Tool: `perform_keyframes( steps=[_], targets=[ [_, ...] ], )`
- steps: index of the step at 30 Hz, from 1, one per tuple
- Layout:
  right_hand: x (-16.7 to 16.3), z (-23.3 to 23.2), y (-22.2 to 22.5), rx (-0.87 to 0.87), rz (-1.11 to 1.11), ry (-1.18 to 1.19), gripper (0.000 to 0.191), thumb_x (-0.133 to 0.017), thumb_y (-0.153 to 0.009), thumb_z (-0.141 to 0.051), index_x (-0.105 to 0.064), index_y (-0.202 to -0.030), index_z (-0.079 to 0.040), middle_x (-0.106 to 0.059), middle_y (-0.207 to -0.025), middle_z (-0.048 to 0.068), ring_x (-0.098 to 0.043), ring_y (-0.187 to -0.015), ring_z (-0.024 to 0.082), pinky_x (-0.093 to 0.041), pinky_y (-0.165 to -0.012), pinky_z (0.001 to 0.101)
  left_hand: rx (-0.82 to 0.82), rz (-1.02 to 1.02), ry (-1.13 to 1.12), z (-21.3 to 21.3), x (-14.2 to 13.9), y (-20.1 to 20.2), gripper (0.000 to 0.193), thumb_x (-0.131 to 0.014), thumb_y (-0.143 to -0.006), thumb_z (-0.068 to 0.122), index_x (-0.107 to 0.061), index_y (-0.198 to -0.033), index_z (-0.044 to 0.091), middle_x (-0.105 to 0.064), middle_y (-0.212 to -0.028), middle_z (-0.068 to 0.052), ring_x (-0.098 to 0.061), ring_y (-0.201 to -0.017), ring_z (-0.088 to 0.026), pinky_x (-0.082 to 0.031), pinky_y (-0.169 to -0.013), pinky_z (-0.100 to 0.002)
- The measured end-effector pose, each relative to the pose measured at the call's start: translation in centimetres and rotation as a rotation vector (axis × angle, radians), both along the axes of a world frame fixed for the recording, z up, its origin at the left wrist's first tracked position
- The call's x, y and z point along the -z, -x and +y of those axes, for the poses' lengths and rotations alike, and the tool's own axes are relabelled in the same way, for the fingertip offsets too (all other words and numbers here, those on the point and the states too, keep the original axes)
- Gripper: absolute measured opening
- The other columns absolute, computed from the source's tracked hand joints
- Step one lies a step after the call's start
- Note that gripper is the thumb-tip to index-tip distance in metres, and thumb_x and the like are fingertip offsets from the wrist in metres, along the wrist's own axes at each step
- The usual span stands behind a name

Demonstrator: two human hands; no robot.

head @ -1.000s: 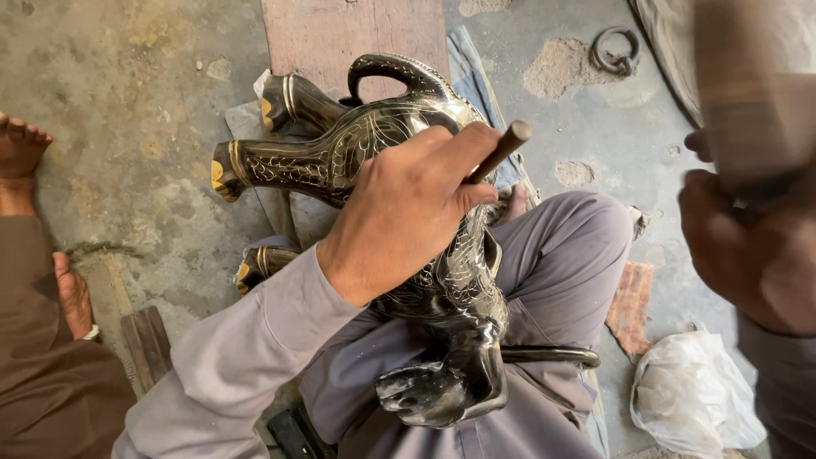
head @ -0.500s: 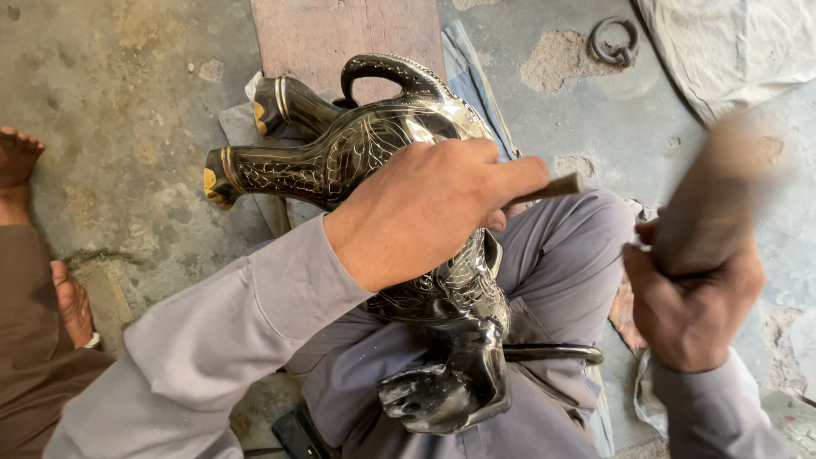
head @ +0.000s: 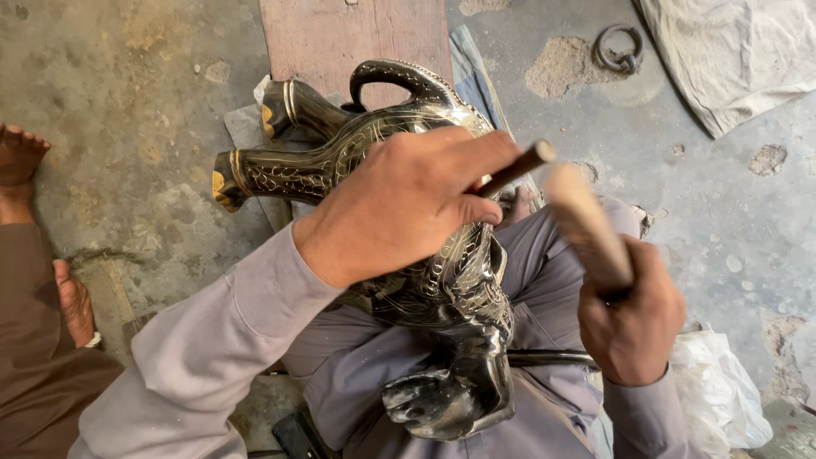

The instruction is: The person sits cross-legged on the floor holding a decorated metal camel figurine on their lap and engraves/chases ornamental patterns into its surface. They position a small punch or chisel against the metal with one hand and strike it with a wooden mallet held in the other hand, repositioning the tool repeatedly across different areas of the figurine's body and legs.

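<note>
Black metal with thin bright lines cut into it makes up the animal figure (head: 408,246), which lies across the person's lap in the middle of the frame. Its legs with gold tips point to the left, and its head hangs down near the bottom middle.

The left hand (head: 399,212) rests on the body of the figure. Its fingers (head: 476,157) are pressed together around a thin chisel (head: 514,170), which sticks up and to the right. The tip of the chisel is hidden under the hand, so I cannot tell just where it touches the metal.

The right hand (head: 633,319) is at the lower right. Its fingers are wrapped tight around the handle of a wooden mallet (head: 586,225). The mallet looks blurry, and its end is just beside the top of the chisel.

I think a few things could go wrong. The mallet could miss the small top of the chisel and hit the left hand, because the knuckles are so near it. The chisel could slide on the smooth round metal and scratch a line in the wrong place. The figure only rests on soft legs, so a hard hit could make it roll.

Another person's bare foot (head: 21,153) and hand (head: 72,302) are at the left edge, well apart. An iron ring (head: 619,49) lies on the concrete floor (head: 127,102) at the upper right.
</note>
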State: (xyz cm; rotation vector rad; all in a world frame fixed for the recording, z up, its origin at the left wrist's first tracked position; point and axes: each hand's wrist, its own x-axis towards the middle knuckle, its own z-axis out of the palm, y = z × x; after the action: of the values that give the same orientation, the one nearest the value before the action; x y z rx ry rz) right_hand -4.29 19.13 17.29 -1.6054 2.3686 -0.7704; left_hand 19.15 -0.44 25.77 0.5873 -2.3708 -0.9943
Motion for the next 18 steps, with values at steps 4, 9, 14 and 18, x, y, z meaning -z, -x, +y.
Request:
perform_keyframes(
  steps=[4, 9, 14, 18],
  targets=[
    [0.0, -1.7, -0.5, -0.115, 0.21, -0.057, 0.043, -0.069, -0.079, 0.0, -0.065, -0.12, -0.007, -0.071, -0.098, 0.02, -0.069, -0.086, 0.04, -0.051, -0.076, 0.0468, -0.027, 0.043, 0.002, -0.2, 1.0, -0.7, 0.04, -0.076, -0.093, 0.031, -0.058, -0.123, 0.011, -0.065, -0.088, -0.007, -0.071, -0.078, -0.026, -0.055, -0.068, -0.039],
    [-2.5, -3.0, 0.5, -0.07, 0.033, 0.025, 0.042, -0.076, -0.086, 0.0, -0.064, -0.125, -0.004, -0.069, -0.1, 0.02, -0.071, -0.086, 0.034, -0.054, -0.077, 0.0417, -0.038, -0.055, 0.062, 0.4, 1.4, -0.9, 0.04, -0.076, -0.092, 0.027, -0.058, -0.126, 0.013, -0.064, -0.085, -0.01, -0.07, -0.073, -0.031, -0.056, -0.062, -0.041],
    [-5.8, -4.6, 2.6, -0.188, -0.014, 0.198, 0.029, -0.068, -0.095, 0.011, -0.058, -0.12, 0.004, -0.066, -0.106, 0.019, -0.07, -0.091, 0.028, -0.058, -0.08, 0.0339, -0.026, -0.087, 0.047, 0.9, 1.3, -1.0, 0.03, -0.074, -0.097, 0.018, -0.061, -0.123, 0.015, -0.063, -0.086, -0.009, -0.071, -0.073, -0.027, -0.059, -0.06, -0.038],
    [-8.7, -7.9, 2.3, -0.405, 0.29, 0.201, 0.03, -0.065, -0.095, 0.016, -0.058, -0.123, 0.009, -0.064, -0.108, 0.026, -0.069, -0.092, 0.033, -0.057, -0.082, 0.0365, -0.184, 0.109, -0.057, 2.5, 1.3, -1.1, 0.024, -0.069, -0.1, 0.009, -0.061, -0.123, 0.011, -0.064, -0.092, -0.01, -0.072, -0.076, -0.02, -0.063, -0.065, -0.032]
  ],
)
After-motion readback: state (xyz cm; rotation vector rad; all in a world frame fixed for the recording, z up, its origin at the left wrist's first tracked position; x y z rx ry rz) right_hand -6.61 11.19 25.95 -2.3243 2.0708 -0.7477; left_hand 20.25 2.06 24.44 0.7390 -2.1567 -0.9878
